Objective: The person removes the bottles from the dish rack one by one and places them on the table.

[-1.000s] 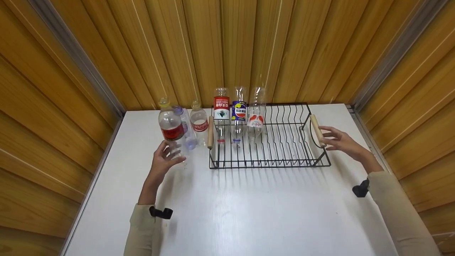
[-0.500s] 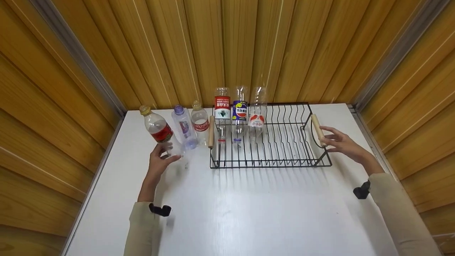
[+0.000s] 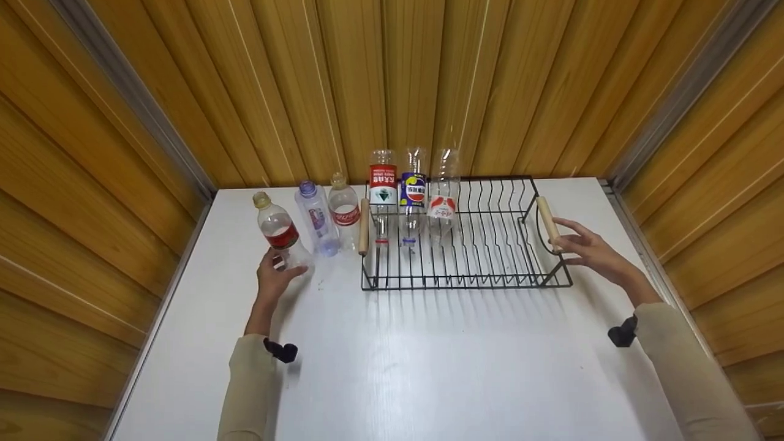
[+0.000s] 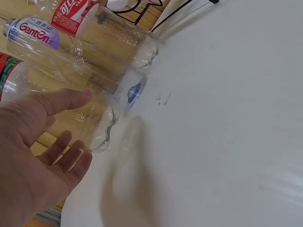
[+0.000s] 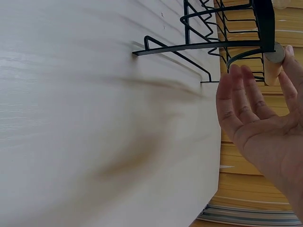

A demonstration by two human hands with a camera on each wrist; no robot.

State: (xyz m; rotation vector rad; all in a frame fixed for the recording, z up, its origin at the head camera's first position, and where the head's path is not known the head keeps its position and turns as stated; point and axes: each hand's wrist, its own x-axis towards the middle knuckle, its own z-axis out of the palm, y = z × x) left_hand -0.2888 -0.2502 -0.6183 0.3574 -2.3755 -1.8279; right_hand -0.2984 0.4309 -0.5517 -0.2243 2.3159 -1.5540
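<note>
In the head view my left hand (image 3: 274, 283) is at the lower part of a clear bottle with a yellow cap and red label (image 3: 282, 236). The bottle stands on the table. The left wrist view shows my thumb and relaxed fingers spread either side of its base. Beside it stand a purple-tinted bottle (image 3: 317, 219) and a clear bottle with a red label (image 3: 345, 211). On the right, my right hand (image 3: 589, 251) pinches the wooden handle (image 3: 547, 222) of a black wire rack (image 3: 490, 282) between thumb and index finger; its other fingers are fairly straight.
Several bottles lean cap-down in the rack's left side: a red-and-white-label bottle (image 3: 383, 184), a blue-label bottle (image 3: 413, 190) and a white-and-red-label bottle (image 3: 442, 205). A second wooden handle (image 3: 363, 228) is at the rack's left end. Wood-patterned walls (image 3: 404, 79) enclose the white table (image 3: 429, 367).
My left hand first carried the yellow-capped bottle left, tilted. The bottle now stands more upright, its cap lower in view, and my fingers have loosened from it. The right hand stays at the handle.
</note>
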